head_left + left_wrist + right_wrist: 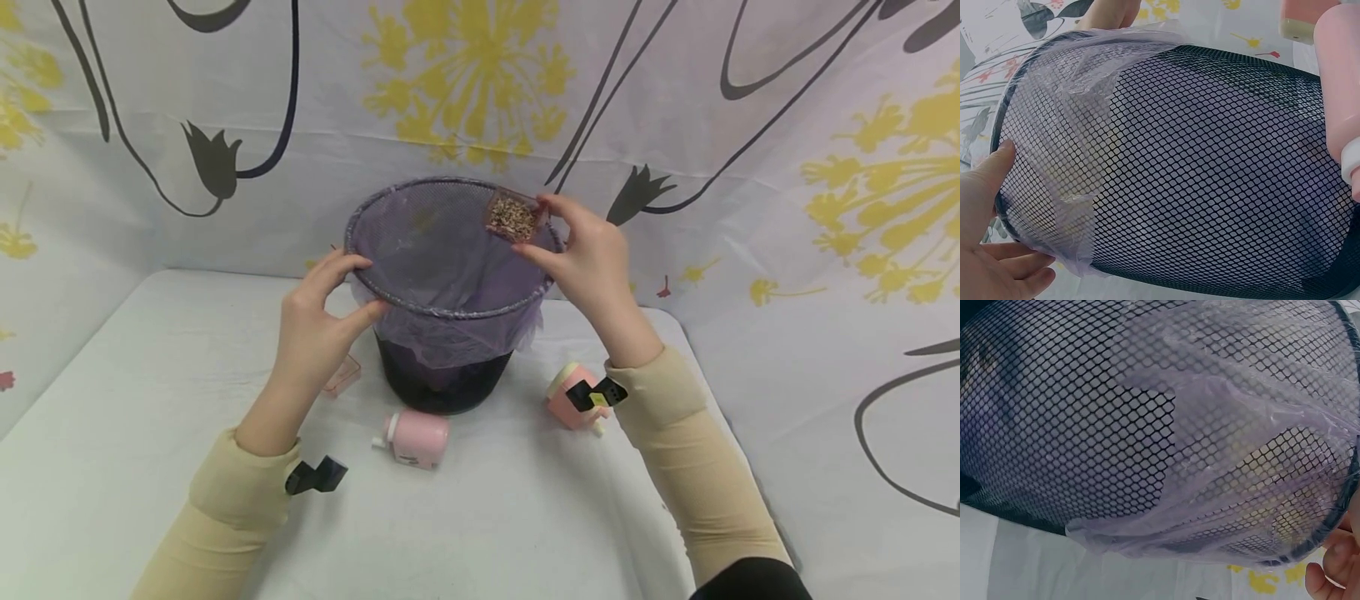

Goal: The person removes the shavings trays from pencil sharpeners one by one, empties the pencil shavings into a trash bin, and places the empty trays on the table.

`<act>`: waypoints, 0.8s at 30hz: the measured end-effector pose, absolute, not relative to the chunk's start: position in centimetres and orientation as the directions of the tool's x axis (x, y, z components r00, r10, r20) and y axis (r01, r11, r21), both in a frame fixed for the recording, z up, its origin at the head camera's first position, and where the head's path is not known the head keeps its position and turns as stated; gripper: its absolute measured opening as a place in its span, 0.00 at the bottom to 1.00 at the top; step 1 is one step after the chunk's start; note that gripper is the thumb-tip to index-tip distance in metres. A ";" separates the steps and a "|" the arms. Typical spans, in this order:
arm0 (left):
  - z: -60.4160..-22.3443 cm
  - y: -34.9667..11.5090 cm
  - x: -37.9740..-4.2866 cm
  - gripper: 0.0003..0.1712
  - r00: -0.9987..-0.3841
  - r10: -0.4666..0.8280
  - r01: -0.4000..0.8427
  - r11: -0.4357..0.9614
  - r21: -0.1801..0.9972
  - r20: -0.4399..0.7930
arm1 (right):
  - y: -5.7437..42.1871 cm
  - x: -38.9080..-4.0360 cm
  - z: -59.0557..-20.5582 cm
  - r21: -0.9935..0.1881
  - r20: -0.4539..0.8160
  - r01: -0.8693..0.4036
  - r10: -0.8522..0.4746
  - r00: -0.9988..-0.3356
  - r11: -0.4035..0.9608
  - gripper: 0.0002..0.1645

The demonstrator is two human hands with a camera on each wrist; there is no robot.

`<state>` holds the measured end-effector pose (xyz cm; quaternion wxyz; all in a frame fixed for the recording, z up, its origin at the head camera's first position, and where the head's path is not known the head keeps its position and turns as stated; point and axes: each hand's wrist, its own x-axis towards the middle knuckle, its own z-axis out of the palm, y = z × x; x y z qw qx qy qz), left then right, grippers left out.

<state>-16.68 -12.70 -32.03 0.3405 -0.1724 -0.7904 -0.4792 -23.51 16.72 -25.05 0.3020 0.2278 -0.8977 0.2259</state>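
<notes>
Bin: a black mesh bin (pixel 450 333) lined with a purple bag (pixel 442 258) stands on the white table (pixel 150 433).
Left hand: the left hand (pixel 318 321) grips the near rim, steadying it.
Right hand: the right hand (pixel 588 258) pinches a small clear tray (pixel 513 218) of shavings, tilted over the opening so they would fall inside.
Nearby: two pink sharpeners (pixel 412 437) lie beside the base.

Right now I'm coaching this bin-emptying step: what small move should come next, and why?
Probably tip the clear tray further: the right hand pinches it above the lined mesh bin, shavings still inside, while the left hand grips the rim.
</notes>
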 end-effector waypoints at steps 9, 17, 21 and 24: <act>-32.1 -12.6 -16.8 0.28 -0.706 -0.064 0.600 0.477 0.643 0.706 | 16.8 -23.3 -25.2 -0.222 0.661 -0.544 -0.284 -0.694 0.809 0.39; -32.0 -12.6 -16.7 0.29 -0.718 -0.066 0.586 0.479 0.653 0.693 | 16.8 -23.1 -25.2 -0.194 0.685 -0.538 -0.279 -0.673 0.820 0.39; -31.9 -12.7 -16.6 0.29 -0.714 -0.067 0.586 0.489 0.646 0.697 | 16.7 -23.0 -25.3 -0.163 0.711 -0.551 -0.290 -0.641 0.819 0.39; -31.9 -12.7 -16.5 0.29 -0.716 -0.068 0.583 0.490 0.648 0.695 | 16.6 -22.9 -25.3 -0.143 0.723 -0.556 -0.298 -0.624 0.818 0.39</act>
